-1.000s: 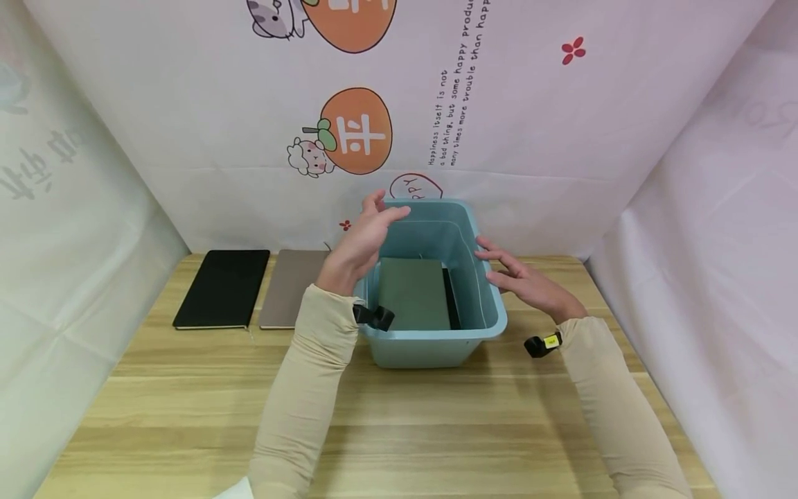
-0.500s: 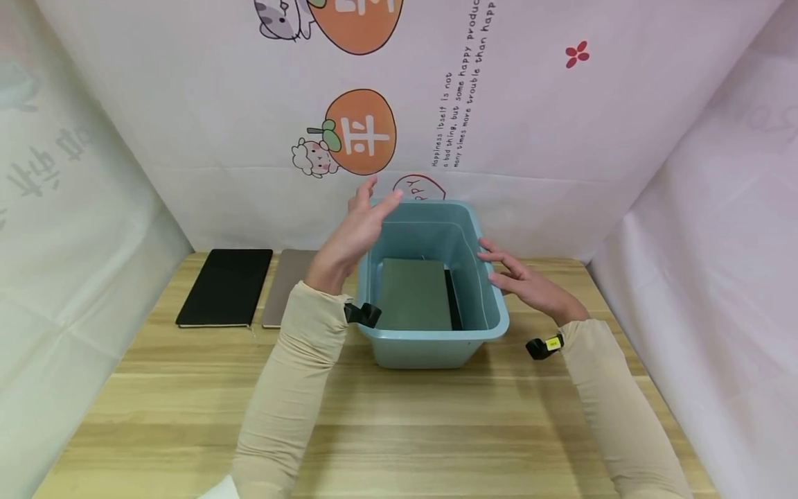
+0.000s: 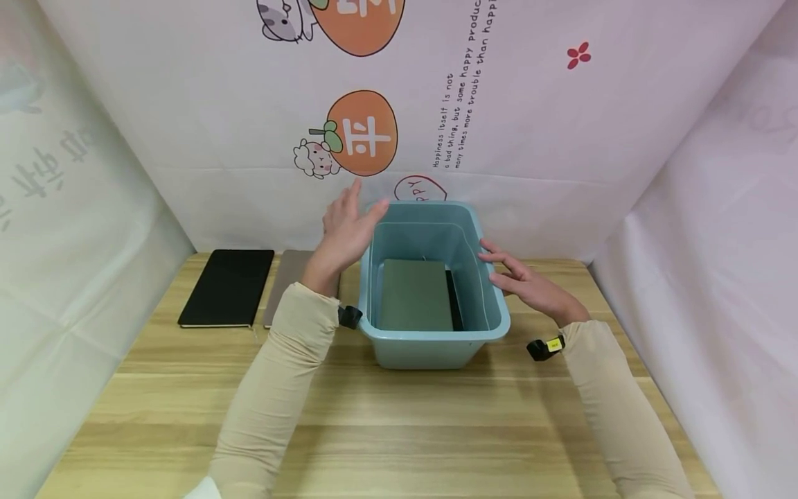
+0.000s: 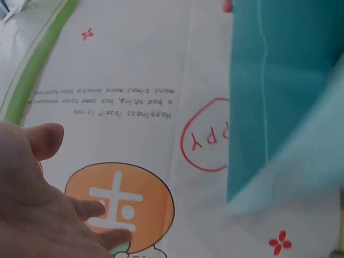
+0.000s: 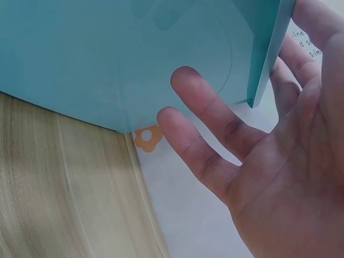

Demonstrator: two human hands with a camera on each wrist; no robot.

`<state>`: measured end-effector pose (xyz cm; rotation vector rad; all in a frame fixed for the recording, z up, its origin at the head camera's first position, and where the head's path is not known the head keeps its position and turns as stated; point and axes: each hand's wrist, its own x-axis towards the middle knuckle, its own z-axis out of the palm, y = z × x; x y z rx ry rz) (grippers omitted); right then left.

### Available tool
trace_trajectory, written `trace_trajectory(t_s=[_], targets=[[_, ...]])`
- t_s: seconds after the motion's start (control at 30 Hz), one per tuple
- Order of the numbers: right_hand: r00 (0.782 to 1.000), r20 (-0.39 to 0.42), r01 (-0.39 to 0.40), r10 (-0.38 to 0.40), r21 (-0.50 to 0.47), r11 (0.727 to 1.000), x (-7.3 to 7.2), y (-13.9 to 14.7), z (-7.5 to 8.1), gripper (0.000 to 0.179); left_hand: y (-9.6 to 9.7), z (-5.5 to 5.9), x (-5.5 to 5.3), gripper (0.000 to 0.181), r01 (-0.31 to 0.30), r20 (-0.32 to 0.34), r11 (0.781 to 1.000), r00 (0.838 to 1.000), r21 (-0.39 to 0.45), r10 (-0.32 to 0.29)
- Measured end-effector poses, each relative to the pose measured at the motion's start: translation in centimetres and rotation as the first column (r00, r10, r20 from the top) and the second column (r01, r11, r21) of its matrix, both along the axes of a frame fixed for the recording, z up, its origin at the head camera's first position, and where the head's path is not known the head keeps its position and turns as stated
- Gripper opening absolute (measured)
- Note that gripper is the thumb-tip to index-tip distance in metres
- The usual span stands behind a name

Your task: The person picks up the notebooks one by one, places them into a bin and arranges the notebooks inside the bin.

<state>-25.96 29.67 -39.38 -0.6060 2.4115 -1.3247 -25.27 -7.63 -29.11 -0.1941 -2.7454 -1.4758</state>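
Observation:
A light blue plastic bin (image 3: 427, 352) stands on the table. Inside it lies a dark green notebook (image 3: 415, 294), with the edge of a black one (image 3: 455, 301) showing from underneath at its right. My left hand (image 3: 343, 235) is raised with fingers spread, just left of the bin's left rim and above a grey-brown notebook (image 3: 289, 277) that it partly hides. Nothing is in its palm in the left wrist view. My right hand (image 3: 526, 284) rests its fingers, mostly straight, on the bin's right rim; two fingers (image 5: 201, 99) extend along the outer wall in the right wrist view.
A black notebook (image 3: 227, 287) lies to the left of the grey-brown one on the wooden table (image 3: 424, 430). Behind the table hangs a printed white cloth (image 3: 524, 138), with more white cloth at both sides.
My left hand has drawn left from over the bin to outside its left rim, fingers spreading. The right hand stays at the right rim. The bin and notebooks look unmoved.

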Motion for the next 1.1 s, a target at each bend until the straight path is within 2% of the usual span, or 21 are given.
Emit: trace_trajectory(t_s=[0.2,0.33,0.57,0.83,1.1], targets=[[1.000,0.003,0.000,0.000,-0.006,1.000,0.1,-0.1,0.0,0.048,-0.7,-1.0,-0.3,0.076,-0.012,-0.051,0.988,0.999,-0.153,0.004],[1.000,-0.001,-0.009,0.009,-0.010,1.000,0.0,-0.1,-0.1,0.048,-0.9,-1.4,-0.3,0.074,-0.032,-0.077,0.975,0.997,-0.221,0.016],[1.000,-0.006,-0.009,0.009,-0.018,1.000,-0.1,-0.1,-0.2,0.048,-1.4,-2.1,-0.5,0.073,-0.111,-0.147,0.937,0.987,-0.332,0.065],[1.000,-0.009,-0.010,0.010,-0.009,1.000,-0.1,-0.1,-0.3,0.049,-2.4,-3.0,-0.8,0.076,-0.180,-0.188,0.893,0.976,-0.412,0.110],[1.000,-0.009,-0.017,0.017,-0.014,1.000,-0.3,0.0,-0.3,0.049,-3.5,-3.5,-1.1,0.082,-0.205,-0.186,0.880,0.973,-0.428,0.136]])
